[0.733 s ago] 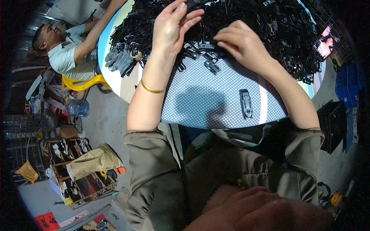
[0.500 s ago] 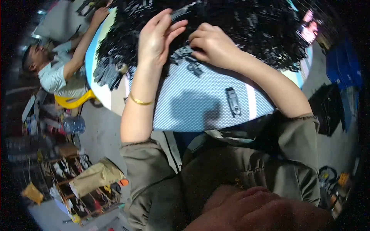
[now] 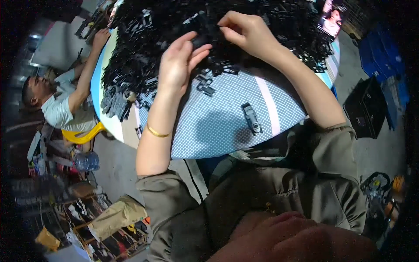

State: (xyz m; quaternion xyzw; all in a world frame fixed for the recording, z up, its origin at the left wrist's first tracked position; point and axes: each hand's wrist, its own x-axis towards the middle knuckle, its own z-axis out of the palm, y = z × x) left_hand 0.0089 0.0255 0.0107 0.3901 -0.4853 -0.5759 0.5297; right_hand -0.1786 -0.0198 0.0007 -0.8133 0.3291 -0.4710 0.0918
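A large heap of small black plastic parts [image 3: 144,48] covers the far side of the round table. My left hand [image 3: 174,65] is at the near edge of the heap, fingers curved around a dark plastic part [image 3: 199,42] whose shape is hard to make out. Over the heap, my right hand [image 3: 251,32] pinches thumb and forefinger together; whatever is between them is too small to tell. On the patterned blue-and-white tablecloth [image 3: 218,131] a long grey-black clip-like part [image 3: 252,118] lies by itself near me. Another small dark part [image 3: 205,85] rests just beyond my left wrist.
Grey gloves [image 3: 115,102] lie at the table's left edge. A lit phone [image 3: 332,22] stands at the far right. Another person [image 3: 56,96] sits at the left by a yellow chair [image 3: 85,134]. Blue bins [image 3: 379,56] and a black case [image 3: 366,109] are on the right.
My right hand has moved farther out over the heap, its fingers now pinched. The left hand has come slightly nearer to me. The whole view has shifted a little.
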